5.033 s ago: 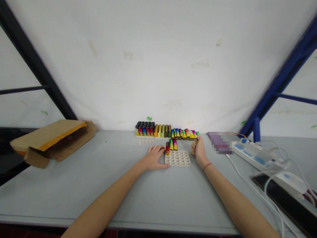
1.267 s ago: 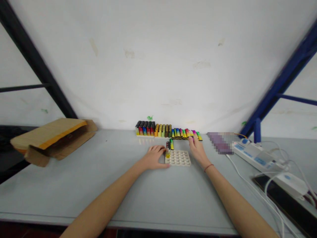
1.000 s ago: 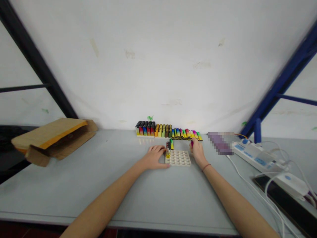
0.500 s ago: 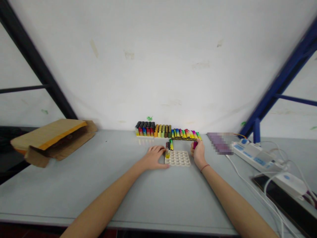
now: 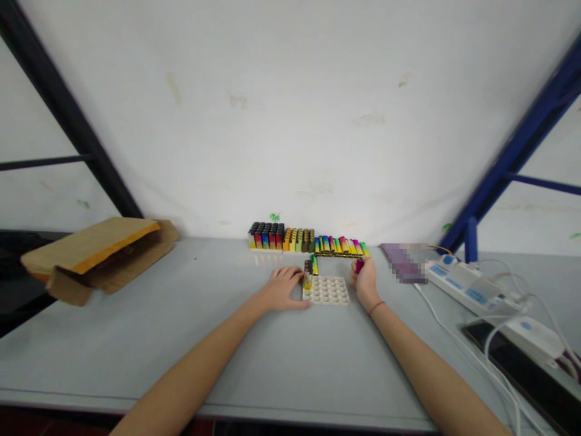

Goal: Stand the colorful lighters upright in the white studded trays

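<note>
A white tray with round holes [image 5: 327, 290] lies on the grey table [image 5: 272, 357]. Two lighters [image 5: 311, 268] stand in its far left corner. My left hand [image 5: 282, 289] lies flat beside the tray's left edge, fingers spread, touching it. My right hand [image 5: 364, 278] is closed round a pink lighter [image 5: 359, 265] just right of the tray. Behind the tray, loose rainbow-coloured lighters [image 5: 340, 246] lie in a row, and racks of upright lighters [image 5: 279, 237] stand against the wall.
An open cardboard box [image 5: 97, 251] lies on its side at the far left. A power strip [image 5: 469, 286] with white cables, a dark flat device [image 5: 526, 369] and a blurred purple item [image 5: 403, 260] are on the right. A blue frame post [image 5: 469, 239] rises behind.
My right hand reached to the loose row, picked up a pink lighter and drew it back beside the tray. One fewer lighter stands in the tray than five seconds ago. The left hand stayed put.
</note>
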A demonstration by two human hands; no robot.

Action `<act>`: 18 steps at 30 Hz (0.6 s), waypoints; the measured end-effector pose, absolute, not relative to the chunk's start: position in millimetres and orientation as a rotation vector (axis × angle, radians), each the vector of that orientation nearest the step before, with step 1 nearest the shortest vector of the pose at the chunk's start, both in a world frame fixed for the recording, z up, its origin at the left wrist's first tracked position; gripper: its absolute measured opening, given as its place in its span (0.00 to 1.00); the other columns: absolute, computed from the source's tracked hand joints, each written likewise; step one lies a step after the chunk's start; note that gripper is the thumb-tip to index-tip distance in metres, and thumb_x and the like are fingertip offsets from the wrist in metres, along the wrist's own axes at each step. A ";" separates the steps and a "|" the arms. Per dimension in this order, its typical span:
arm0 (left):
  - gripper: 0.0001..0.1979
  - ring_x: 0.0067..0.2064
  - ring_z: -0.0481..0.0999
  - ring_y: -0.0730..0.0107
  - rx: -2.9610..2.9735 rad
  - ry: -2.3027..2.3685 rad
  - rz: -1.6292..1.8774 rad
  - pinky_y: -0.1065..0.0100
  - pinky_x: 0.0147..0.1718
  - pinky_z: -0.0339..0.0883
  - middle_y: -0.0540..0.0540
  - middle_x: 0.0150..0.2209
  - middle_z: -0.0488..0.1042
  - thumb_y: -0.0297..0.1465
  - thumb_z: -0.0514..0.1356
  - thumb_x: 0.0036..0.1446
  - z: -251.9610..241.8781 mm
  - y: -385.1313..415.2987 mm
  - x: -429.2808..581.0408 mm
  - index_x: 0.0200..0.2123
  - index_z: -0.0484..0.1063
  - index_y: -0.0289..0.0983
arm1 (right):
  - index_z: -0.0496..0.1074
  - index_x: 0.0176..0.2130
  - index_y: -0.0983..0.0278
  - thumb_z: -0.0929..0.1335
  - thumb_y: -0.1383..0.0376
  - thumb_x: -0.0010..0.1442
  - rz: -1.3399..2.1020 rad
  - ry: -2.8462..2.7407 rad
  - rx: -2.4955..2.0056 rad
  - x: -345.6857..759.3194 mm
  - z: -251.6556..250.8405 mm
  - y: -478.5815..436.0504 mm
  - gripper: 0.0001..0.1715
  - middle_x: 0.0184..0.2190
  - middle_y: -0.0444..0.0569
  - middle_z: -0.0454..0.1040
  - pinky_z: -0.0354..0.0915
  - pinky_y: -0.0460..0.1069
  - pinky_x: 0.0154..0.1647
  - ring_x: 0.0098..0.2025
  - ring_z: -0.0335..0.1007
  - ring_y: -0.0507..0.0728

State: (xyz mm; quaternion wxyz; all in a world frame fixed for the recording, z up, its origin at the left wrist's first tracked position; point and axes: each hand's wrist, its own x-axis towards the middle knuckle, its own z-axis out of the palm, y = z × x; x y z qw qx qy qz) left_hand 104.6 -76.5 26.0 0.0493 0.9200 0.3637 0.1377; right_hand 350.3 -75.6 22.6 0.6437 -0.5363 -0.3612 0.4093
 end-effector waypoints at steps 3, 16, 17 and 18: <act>0.35 0.57 0.63 0.47 2.797 1.108 0.419 0.50 0.57 0.53 0.35 0.56 0.65 0.54 0.61 0.50 25.7 -76.5 103.9 0.53 0.65 0.35 | 0.50 0.18 0.58 0.52 0.55 0.59 1.022 -0.658 -1.212 347.8 28.4 -78.9 0.21 0.08 0.36 0.45 0.36 0.44 0.10 0.10 0.37 0.48; 0.35 0.57 0.63 0.47 2.786 1.102 0.431 0.50 0.56 0.53 0.36 0.56 0.65 0.54 0.61 0.50 26.4 -77.3 104.3 0.53 0.65 0.36 | 0.60 0.30 0.60 0.62 0.53 0.59 0.889 -1.274 -1.018 328.2 55.6 -105.6 0.14 0.18 0.37 0.62 0.58 0.44 0.18 0.17 0.59 0.49; 0.35 0.57 0.63 0.47 2.787 1.104 0.429 0.50 0.56 0.53 0.36 0.56 0.65 0.54 0.61 0.50 26.7 -77.7 104.3 0.53 0.65 0.36 | 0.63 0.33 0.61 0.64 0.54 0.59 0.815 -1.387 -1.015 326.1 58.6 -109.1 0.12 0.22 0.40 0.66 0.62 0.45 0.23 0.22 0.64 0.50; 0.35 0.57 0.63 0.47 2.787 1.105 0.430 0.50 0.56 0.53 0.36 0.56 0.65 0.54 0.61 0.50 26.8 -77.9 104.4 0.53 0.66 0.36 | 0.66 0.35 0.61 0.64 0.55 0.59 0.738 -1.492 -1.009 324.1 61.0 -112.4 0.12 0.26 0.43 0.70 0.65 0.47 0.29 0.28 0.68 0.52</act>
